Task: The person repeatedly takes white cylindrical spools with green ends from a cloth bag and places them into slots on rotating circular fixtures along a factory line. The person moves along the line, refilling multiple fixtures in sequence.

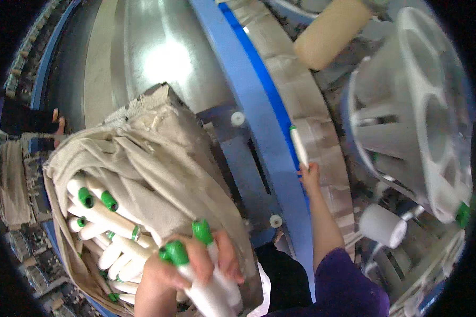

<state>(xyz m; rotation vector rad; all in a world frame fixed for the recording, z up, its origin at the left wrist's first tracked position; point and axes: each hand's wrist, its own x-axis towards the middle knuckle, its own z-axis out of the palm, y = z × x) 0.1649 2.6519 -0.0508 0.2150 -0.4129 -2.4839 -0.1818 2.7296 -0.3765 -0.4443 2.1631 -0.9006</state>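
My left hand (225,259) is closed round at least two yarn bobbins (209,298) wound in white, their green tube ends pointing up. It is over the near right side of a cloth-lined bin (169,169), and motion blurs it slightly. In the bin lies a heap of similar white bobbins (108,219) with green ends. Farther right, my right arm reaches forward, and my right hand (310,174) grips the near end of one slim yarn bobbin (300,148). That bobbin's green tip points away from me, above the beige strip beside the blue rail.
A long blue rail (248,74) and a beige strip (322,137) run along my right. Beyond them are a large grey spoked wheel (433,105), a tan yarn cone (333,34) and a white yarn package (382,226). Another person's hand (61,124) shows at far left.
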